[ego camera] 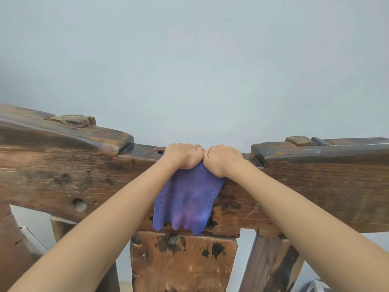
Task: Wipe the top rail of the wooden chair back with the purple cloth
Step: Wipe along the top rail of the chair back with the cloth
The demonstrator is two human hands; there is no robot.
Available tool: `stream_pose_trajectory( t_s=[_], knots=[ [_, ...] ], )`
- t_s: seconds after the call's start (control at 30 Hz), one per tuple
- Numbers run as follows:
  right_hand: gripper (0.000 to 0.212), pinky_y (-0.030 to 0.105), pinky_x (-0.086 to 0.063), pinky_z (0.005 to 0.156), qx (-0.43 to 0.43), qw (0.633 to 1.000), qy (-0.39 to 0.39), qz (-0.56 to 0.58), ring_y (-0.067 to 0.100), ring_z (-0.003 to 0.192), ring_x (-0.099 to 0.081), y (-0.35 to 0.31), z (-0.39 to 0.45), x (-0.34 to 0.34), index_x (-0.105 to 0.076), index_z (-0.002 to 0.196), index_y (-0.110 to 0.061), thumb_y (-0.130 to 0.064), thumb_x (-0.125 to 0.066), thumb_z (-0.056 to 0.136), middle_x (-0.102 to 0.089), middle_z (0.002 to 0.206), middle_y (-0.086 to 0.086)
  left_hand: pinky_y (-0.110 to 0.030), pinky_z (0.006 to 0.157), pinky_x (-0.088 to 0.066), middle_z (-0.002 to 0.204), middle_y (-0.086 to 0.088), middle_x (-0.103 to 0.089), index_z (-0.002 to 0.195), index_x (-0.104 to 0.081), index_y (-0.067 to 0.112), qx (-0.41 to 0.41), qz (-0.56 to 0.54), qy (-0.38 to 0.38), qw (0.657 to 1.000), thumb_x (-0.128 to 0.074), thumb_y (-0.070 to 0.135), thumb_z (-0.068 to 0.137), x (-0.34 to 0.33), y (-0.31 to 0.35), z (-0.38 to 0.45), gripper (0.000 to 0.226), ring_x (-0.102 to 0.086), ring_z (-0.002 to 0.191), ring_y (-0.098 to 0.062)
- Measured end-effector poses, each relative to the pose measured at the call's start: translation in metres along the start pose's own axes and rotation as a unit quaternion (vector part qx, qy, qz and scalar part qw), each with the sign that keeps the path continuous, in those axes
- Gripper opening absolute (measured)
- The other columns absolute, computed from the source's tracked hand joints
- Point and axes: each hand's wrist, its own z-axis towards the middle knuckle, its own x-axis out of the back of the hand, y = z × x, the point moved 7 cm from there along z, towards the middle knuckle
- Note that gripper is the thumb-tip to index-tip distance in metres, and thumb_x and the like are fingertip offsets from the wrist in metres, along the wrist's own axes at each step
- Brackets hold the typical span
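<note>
The dark, worn top rail (69,173) of the wooden chair back runs across the whole view, with a lower notch in its middle. Over that notch lies the purple cloth (185,201), and its loose end hangs down the rail's near face. My left hand (182,155) and my right hand (223,159) sit side by side on top of the rail, knuckles touching, both closed on the cloth's upper edge. The part of the cloth under the hands is hidden.
A raised wooden block (72,120) sits on the rail at the left and another block (300,140) at the right. A broad central splat (183,264) and slanted side slats (271,264) stand below the rail. A pale wall (193,60) fills the background.
</note>
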Motion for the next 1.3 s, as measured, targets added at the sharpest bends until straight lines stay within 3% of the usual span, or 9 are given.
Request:
stream_pose_trajectory(
  t_s=[0.17,0.53,0.63,0.7,0.83,0.97,1.1,1.2,1.3],
  knots=[
    [0.055,0.040,-0.037,0.082,0.005,0.996,0.063,-0.067,0.037,0.111,-0.061,0.003,-0.027,0.005,-0.069,0.117,-0.012,-0.029,-0.018,0.107,-0.068,0.120,0.015,-0.045,0.125,-0.011,0.169,0.004,-0.016,0.160,-0.018,0.036,-0.041,-0.005,-0.012,0.999,-0.010,0.041,0.104,-0.006,0.017,-0.011,0.056,-0.015,0.156,-0.021],
    [0.045,0.039,-0.046,0.084,-0.029,0.996,0.039,-0.071,0.033,0.114,-0.060,0.011,-0.031,0.010,-0.069,0.119,-0.020,-0.025,-0.027,0.101,-0.064,0.120,0.006,-0.040,0.126,-0.010,0.169,0.005,-0.015,0.161,-0.016,0.032,-0.079,-0.033,-0.019,0.996,-0.007,0.034,0.105,-0.014,0.031,-0.006,0.057,-0.011,0.156,-0.013],
    [0.047,0.038,-0.039,0.080,-0.032,0.998,0.005,-0.061,0.036,0.119,-0.058,0.024,-0.026,0.005,-0.067,0.122,-0.022,-0.027,-0.025,0.101,-0.062,0.126,0.010,-0.038,0.126,-0.012,0.168,0.002,-0.022,0.161,-0.020,0.023,-0.052,-0.030,-0.012,0.998,-0.007,0.030,0.106,-0.015,0.038,0.001,0.057,-0.017,0.155,-0.015],
    [0.050,0.041,-0.042,0.087,-0.045,0.998,-0.018,-0.048,0.038,0.122,-0.056,0.038,-0.020,0.004,-0.066,0.126,-0.022,-0.030,-0.024,0.101,-0.061,0.130,0.012,-0.043,0.121,-0.024,0.163,-0.001,-0.035,0.156,-0.033,0.021,-0.023,-0.027,-0.001,0.999,-0.011,0.032,0.105,-0.014,0.044,0.007,0.056,-0.032,0.150,-0.022],
    [0.052,0.041,-0.043,0.094,-0.055,0.996,-0.069,-0.034,0.038,0.125,-0.054,0.058,-0.005,0.003,-0.062,0.133,-0.013,-0.032,-0.026,0.100,-0.058,0.137,0.016,-0.038,0.094,-0.038,0.141,0.000,-0.059,0.122,-0.059,0.021,0.004,0.009,0.005,1.000,-0.020,0.026,0.101,-0.010,0.058,0.016,0.045,-0.055,0.125,-0.026],
    [0.047,0.040,-0.045,0.098,-0.064,0.993,-0.094,-0.016,0.033,0.125,-0.055,0.056,0.000,0.003,-0.061,0.132,-0.013,-0.027,-0.030,0.100,-0.059,0.138,0.013,-0.037,0.088,-0.037,0.134,-0.002,-0.062,0.120,-0.061,0.019,0.031,-0.115,0.058,0.991,-0.032,0.030,0.093,0.001,0.053,0.010,0.041,-0.057,0.119,-0.026],
    [0.032,0.035,-0.038,0.079,-0.052,0.997,0.046,0.038,0.035,0.118,-0.060,0.043,-0.012,0.020,-0.063,0.121,-0.006,-0.017,-0.041,0.100,-0.064,0.127,0.015,-0.041,0.103,-0.044,0.128,-0.006,-0.068,0.114,-0.071,0.008,-0.045,-0.211,0.062,0.974,-0.039,0.016,0.095,0.013,0.040,-0.004,0.038,-0.058,0.123,-0.028],
    [0.047,0.039,-0.041,0.083,-0.034,0.990,0.054,0.126,0.035,0.120,-0.059,0.032,-0.025,0.005,-0.065,0.121,-0.008,-0.035,-0.031,0.104,-0.065,0.128,0.015,-0.038,0.108,-0.040,0.138,-0.001,-0.064,0.129,-0.068,0.020,-0.108,-0.160,0.029,0.981,-0.036,0.018,0.101,0.010,0.032,-0.015,0.042,-0.055,0.128,-0.023],
    [0.056,0.037,-0.043,0.084,-0.034,0.985,0.158,0.061,0.027,0.113,-0.064,0.031,-0.040,-0.001,-0.069,0.112,-0.013,-0.046,-0.024,0.105,-0.070,0.117,0.006,-0.040,0.110,-0.037,0.144,0.003,-0.059,0.137,-0.058,0.026,-0.129,-0.096,0.056,0.985,-0.027,0.034,0.105,0.000,0.031,-0.021,0.045,-0.052,0.133,-0.023]
  ],
)
